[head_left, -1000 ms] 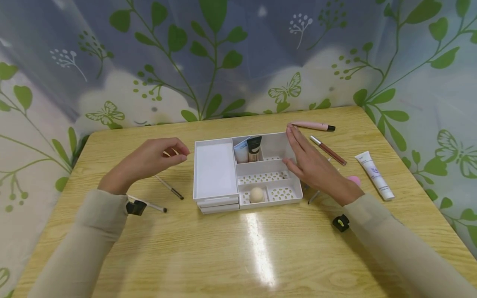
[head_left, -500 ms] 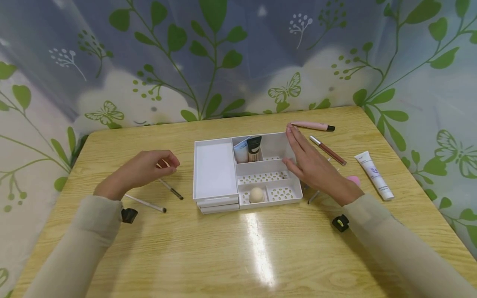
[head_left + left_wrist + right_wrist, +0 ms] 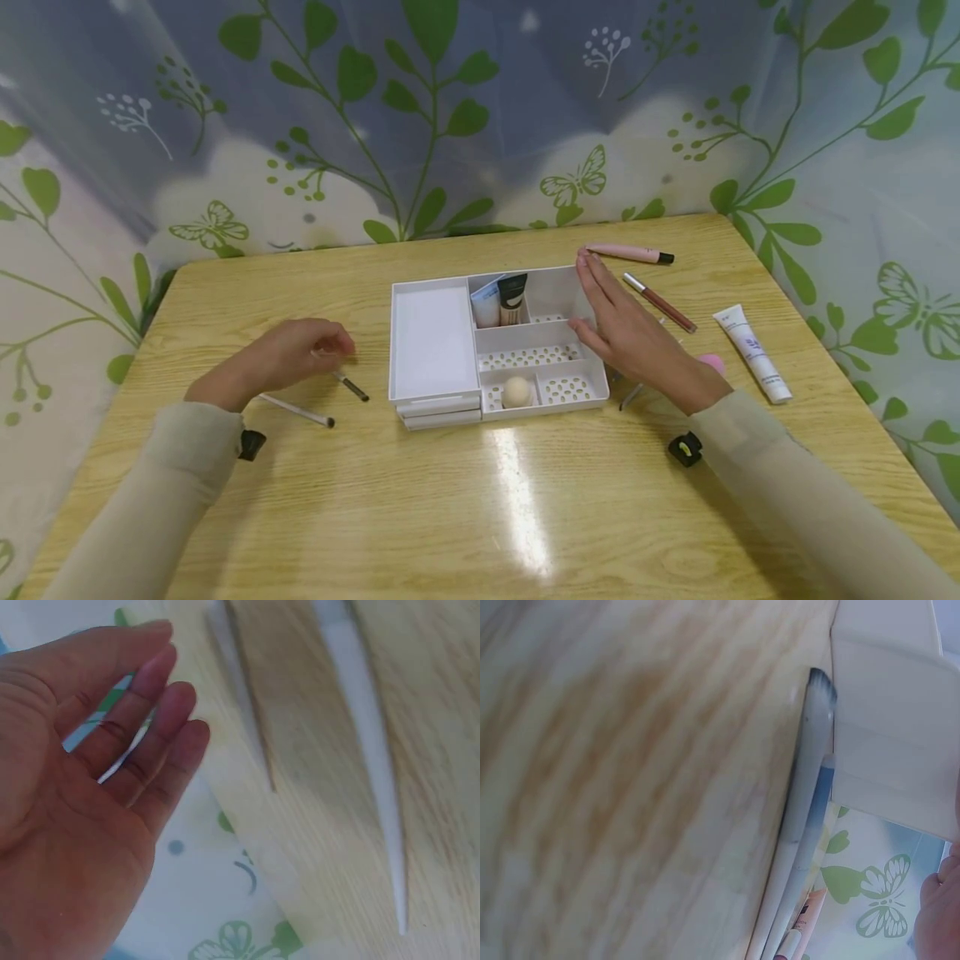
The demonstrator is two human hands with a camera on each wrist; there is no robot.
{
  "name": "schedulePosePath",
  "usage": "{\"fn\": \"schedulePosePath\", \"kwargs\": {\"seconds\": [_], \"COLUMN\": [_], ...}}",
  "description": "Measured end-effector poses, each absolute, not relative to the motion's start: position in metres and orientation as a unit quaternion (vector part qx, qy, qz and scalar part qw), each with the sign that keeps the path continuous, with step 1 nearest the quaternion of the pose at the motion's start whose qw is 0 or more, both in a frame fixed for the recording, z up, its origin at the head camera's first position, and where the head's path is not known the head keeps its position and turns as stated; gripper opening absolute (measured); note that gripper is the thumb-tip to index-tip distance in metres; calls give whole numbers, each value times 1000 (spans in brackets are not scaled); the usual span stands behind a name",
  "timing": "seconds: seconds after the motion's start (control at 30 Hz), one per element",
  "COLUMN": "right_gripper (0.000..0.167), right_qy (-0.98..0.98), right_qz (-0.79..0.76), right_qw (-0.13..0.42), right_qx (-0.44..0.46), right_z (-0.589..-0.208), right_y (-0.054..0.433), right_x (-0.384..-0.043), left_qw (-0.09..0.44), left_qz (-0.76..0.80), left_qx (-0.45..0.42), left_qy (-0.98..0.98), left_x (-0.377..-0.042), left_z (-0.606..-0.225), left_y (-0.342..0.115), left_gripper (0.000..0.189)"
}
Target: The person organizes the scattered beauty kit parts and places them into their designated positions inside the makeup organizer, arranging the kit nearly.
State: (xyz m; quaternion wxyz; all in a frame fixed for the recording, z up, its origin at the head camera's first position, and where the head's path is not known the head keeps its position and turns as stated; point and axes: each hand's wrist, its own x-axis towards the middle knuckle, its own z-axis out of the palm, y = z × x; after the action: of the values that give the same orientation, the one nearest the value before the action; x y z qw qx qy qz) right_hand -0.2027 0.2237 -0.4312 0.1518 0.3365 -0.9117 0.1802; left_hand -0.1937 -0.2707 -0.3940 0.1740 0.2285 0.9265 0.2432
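My left hand (image 3: 281,358) hovers over the table left of the white organizer (image 3: 433,337), its fingers loosely bent and holding nothing. Just under its fingertips is a makeup brush (image 3: 352,388); a second brush (image 3: 298,412) lies nearer to me. Both show pale tapered handles in the left wrist view. The right hand (image 3: 637,342), fingers straight, rests against the organizer's right wall. Inside the organizer stand a blue-and-white tube (image 3: 486,307) and a dark-capped tube (image 3: 512,300) at the back, with a cream round sponge (image 3: 517,392) in a front compartment.
Right of the organizer lie a pink tube with a black cap (image 3: 630,252), a brown lip gloss tube (image 3: 662,304) and a white tube (image 3: 753,353). More brushes (image 3: 799,780) lie beside the organizer, partly under the right hand. A pink item (image 3: 712,363) peeks out behind that wrist.
My left hand has moved left and toward me, away from the organizer and down over the brushes. The right hand stays against the organizer's wall.
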Motion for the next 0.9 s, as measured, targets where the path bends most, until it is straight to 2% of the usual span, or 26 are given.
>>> {"fn": "schedulePosePath", "kwargs": {"seconds": [0.33,0.6,0.9], "right_gripper": [86,86,86], "right_qy": [-915,-918,-919], "right_qz": [184,184,185], "right_qw": [137,130,124], "right_qx": [331,327,325], "right_z": [-429,-429,-428], "right_y": [223,223,224], "right_x": [-203,-203,-202], "left_qw": [166,176,162], "left_qz": [223,217,190], "left_qx": [304,312,330], "left_qy": [911,908,911], "left_x": [-196,-197,-200], "left_z": [-405,-409,-412], "left_y": [-276,-283,-282], "left_gripper": [16,13,6]}}
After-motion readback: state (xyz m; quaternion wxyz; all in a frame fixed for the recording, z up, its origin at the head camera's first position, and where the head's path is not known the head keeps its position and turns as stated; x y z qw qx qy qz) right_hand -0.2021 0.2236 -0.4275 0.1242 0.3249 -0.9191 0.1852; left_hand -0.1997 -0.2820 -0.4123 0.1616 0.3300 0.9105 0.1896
